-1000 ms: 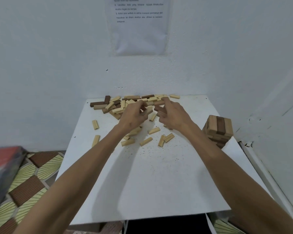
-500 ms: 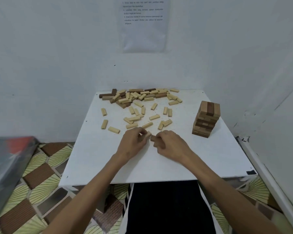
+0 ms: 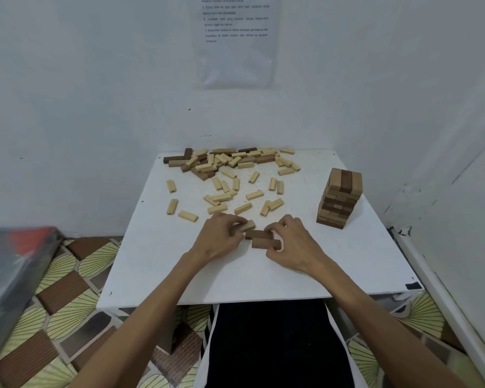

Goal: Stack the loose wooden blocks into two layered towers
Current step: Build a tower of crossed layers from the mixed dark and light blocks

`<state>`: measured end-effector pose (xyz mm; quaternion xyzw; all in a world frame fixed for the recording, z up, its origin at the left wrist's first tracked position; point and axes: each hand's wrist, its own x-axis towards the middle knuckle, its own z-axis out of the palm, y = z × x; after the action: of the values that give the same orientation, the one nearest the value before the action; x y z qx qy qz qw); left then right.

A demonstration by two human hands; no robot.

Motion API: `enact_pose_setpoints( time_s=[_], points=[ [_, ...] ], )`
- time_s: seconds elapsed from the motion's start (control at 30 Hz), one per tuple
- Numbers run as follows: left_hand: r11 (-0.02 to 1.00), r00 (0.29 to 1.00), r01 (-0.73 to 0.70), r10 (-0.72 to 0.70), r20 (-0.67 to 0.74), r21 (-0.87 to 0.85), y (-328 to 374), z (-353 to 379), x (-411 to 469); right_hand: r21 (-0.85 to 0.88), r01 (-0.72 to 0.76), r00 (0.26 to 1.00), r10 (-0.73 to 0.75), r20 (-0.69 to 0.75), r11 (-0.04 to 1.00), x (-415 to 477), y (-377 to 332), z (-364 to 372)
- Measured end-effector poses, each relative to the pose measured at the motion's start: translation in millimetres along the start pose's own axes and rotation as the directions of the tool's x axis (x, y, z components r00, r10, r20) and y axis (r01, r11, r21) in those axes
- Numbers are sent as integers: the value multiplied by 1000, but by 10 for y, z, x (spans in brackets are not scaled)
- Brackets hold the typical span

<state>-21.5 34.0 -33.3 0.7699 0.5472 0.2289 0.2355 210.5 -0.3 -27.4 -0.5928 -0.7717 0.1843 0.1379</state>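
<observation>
Two dark brown blocks (image 3: 262, 238) lie side by side on the white table (image 3: 263, 275), near its middle. My right hand (image 3: 290, 240) pinches their right ends with curled fingers. My left hand (image 3: 220, 236) grips a light tan block (image 3: 247, 226) at the left end of the dark pair, and a darker block end shows under its fingers. A finished tower (image 3: 339, 198) of mixed light and dark blocks stands at the right side of the table. Loose blocks (image 3: 230, 189) are scattered over the far half, heaped (image 3: 224, 161) along the back edge.
White walls close in behind and to the right of the table, with a printed sheet (image 3: 235, 37) taped on the back wall. A dark box (image 3: 9, 275) sits at the left over a patterned floor (image 3: 67, 303). My dark-clothed lap (image 3: 269, 345) is below the table's front edge.
Both hands came back from the far heap to the table's middle carrying blocks. Since half a second ago the two dark blocks have come into view, laid side by side between my hands.
</observation>
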Motion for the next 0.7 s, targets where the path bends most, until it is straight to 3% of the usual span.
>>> enact_pose_setpoints(
  time_s=[0.1, 0.23, 0.33, 0.43, 0.57, 0.7],
  points=[
    [999, 995, -6, 10, 95, -48, 86, -55, 13, 67, 9, 1000, -10, 5, 998, 67, 24, -5],
    [995, 983, 11, 7, 182, -103, 88, -119, -18, 82, -42, 994, 50, -95, 996, 119, 87, 5],
    [997, 961, -15, 35, 273, -75, -9, -153, -54, 165, -7, 1000, 3, 26, 986, 91, 161, -5],
    [996, 960, -74, 86, 266, -56, -107, -162, -51, 188, 58, 990, -81, 115, 980, 69, 199, -32],
    [988, 946, -96, 129, 297, -121, -155, -134, -14, 297, 38, 996, -59, 63, 954, 76, 200, 45],
    [987, 982, -106, 123, 142, -120, -204, -90, -16, 384, 3, 999, -23, 47, 924, 113, 237, 71]
  ],
)
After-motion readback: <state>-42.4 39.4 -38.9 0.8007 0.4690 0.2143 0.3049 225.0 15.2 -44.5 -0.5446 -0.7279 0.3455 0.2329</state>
